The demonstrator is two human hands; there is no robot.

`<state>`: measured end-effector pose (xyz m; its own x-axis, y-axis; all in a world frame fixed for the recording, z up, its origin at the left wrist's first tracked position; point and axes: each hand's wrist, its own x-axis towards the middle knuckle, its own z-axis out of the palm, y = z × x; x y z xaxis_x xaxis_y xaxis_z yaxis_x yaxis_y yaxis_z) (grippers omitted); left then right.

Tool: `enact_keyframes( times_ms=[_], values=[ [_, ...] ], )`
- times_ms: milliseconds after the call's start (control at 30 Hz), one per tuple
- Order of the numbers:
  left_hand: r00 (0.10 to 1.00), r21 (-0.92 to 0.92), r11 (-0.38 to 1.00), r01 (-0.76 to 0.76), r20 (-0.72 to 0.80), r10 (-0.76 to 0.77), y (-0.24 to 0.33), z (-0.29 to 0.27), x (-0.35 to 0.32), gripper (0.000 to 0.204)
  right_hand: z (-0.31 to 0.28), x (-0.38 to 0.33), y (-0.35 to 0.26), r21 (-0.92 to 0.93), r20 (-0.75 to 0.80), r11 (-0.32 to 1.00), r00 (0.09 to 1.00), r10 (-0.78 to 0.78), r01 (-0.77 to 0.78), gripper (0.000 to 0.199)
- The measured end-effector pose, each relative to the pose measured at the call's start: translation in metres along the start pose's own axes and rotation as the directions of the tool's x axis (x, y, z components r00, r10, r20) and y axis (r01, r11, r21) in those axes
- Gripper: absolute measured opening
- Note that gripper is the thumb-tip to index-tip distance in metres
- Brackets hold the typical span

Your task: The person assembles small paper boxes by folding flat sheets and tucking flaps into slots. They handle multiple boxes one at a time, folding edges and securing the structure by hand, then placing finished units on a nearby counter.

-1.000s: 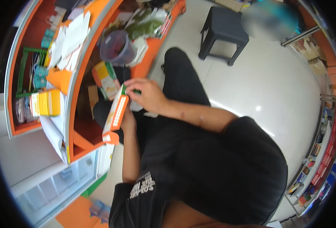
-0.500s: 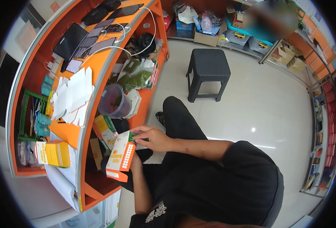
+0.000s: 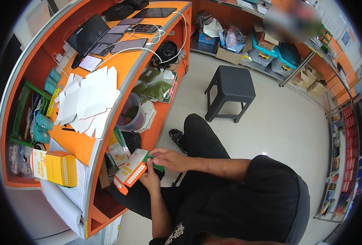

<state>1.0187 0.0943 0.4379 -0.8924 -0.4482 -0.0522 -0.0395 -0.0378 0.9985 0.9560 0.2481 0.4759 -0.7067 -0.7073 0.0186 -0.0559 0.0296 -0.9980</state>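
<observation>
While the person sits beside the curved orange table (image 3: 72, 141), both hands work a flat white-and-orange carton (image 3: 130, 172) held over the lap, just off the table's front edge. The left hand (image 3: 151, 179) grips the carton from below, fingers curled on its lower right side; the right hand (image 3: 168, 158) pinches its upper end, where a green flap (image 3: 155, 164) shows under the fingertips. The carton tilts, its long side running from lower left to upper right, close to the open shelf under the table top but not touching it.

On the table top, a spread of white paper sheets (image 3: 89, 98) lies well away from the hands, and a yellow-and-orange box (image 3: 55, 167) stands near the table's near end. A clear plastic tub (image 3: 131, 112) sits on the lower shelf at the front rim. To the right of the knees the pale floor (image 3: 279, 122) is open, with a black plastic stool (image 3: 230, 87) standing apart from the legs.

Compared with the picture half a second ago, the carton lies flatter and lower, turned more toward the person, and the right hand has moved from the carton's upper right corner to its green end. The view has tipped so that more of the table's far end shows.
</observation>
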Motion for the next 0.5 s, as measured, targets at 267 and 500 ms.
enact_keyframes(
  times_ms=[267, 500],
  values=[
    [0.853, 0.595, 0.653, -0.469, 0.498, 0.158, 0.018, 0.028, -0.016, 0.019, -0.001, 0.010, -0.006, -0.554, -0.130, 0.823, 0.963, -0.235, 0.126, 0.033],
    [0.935, -0.521, 0.781, 0.344, 0.270, -0.231, 0.051, 0.000, 0.006, 0.024, -0.021, -0.006, -0.002, -0.796, -0.118, 0.566, 0.860, -0.496, 0.217, 0.020]
  ],
)
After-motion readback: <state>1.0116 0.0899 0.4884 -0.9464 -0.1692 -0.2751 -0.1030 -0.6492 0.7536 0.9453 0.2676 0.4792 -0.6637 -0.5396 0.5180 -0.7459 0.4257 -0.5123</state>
